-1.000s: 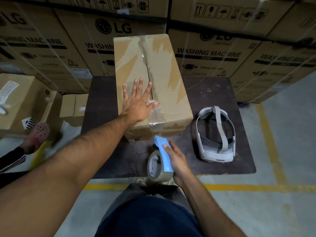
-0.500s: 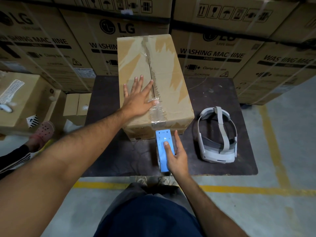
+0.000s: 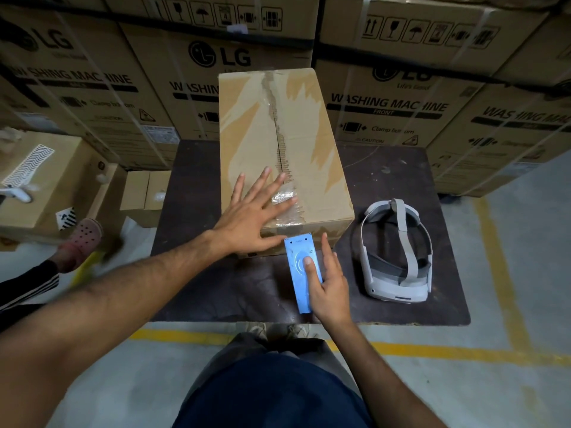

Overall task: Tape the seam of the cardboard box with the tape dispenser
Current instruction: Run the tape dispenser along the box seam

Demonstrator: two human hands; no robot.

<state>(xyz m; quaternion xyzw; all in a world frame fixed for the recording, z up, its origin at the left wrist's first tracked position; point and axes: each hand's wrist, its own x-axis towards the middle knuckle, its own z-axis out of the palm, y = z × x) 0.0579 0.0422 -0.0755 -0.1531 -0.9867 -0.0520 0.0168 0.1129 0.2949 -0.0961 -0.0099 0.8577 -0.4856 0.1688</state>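
Head view: left grip (image 3: 250, 217) splayed flat on the cardboard box (image 3: 247, 134), right grip (image 3: 329, 285) clamped on the tape dispenser (image 3: 297, 273), we should press it straight along the seam (image 3: 276, 125).

- The cardboard box (image 3: 309, 134) stands at frame centre on the board (image 3: 216, 288).
- The left hand (image 3: 250, 217) lies flat on the box's near top, left of the seam (image 3: 279, 140).
- The tape dispenser (image 3: 298, 273) touches the box's near edge, with the right hand (image 3: 329, 285) holding it.
- A headset (image 3: 398, 257) lies on the board, right of the box.
- Stacked cartons (image 3: 401, 103) fill the upper frame behind.
- A small box (image 3: 142, 193) sits left of the board.
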